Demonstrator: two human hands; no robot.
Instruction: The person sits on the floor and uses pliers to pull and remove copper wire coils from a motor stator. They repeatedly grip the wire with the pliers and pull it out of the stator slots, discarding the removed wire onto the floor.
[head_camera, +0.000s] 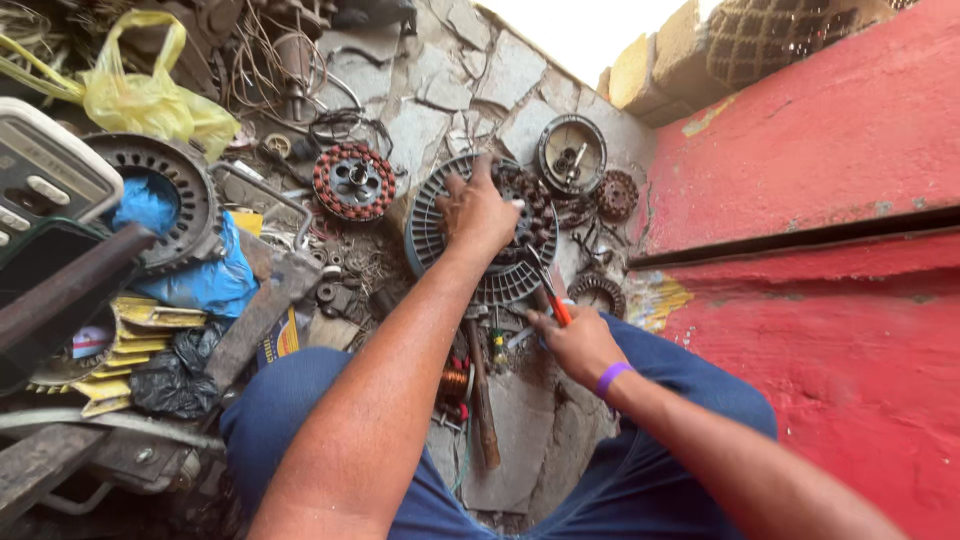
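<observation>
Round grey slotted metal motor housing (440, 215) laid on stone floor (520, 430) at centre, pressed by spread-fingered left hand (478, 212), red-handled pliers (552, 297) gripped in closed right hand (575, 343) just nearer, red wall (830, 300) at right.

slotted motor housing (440, 225): dull grey metal, ribbed, dusty, under the left hand (478, 212)
pliers (553, 300): dark steel jaws, glossy red plastic grips, held in the right hand (575, 342)
wristband (611, 376): smooth purple rubber or plastic
wound stator (353, 181): reddish copper wire, matt
copper coil (454, 383): shiny enamelled wire
floor (520, 430): rough cracked stone slabs
wall (850, 130): red paint, coarse, chipped
bag (150, 95): thin yellow plastic, crinkled
trousers (300, 400): blue cloth, matt
</observation>
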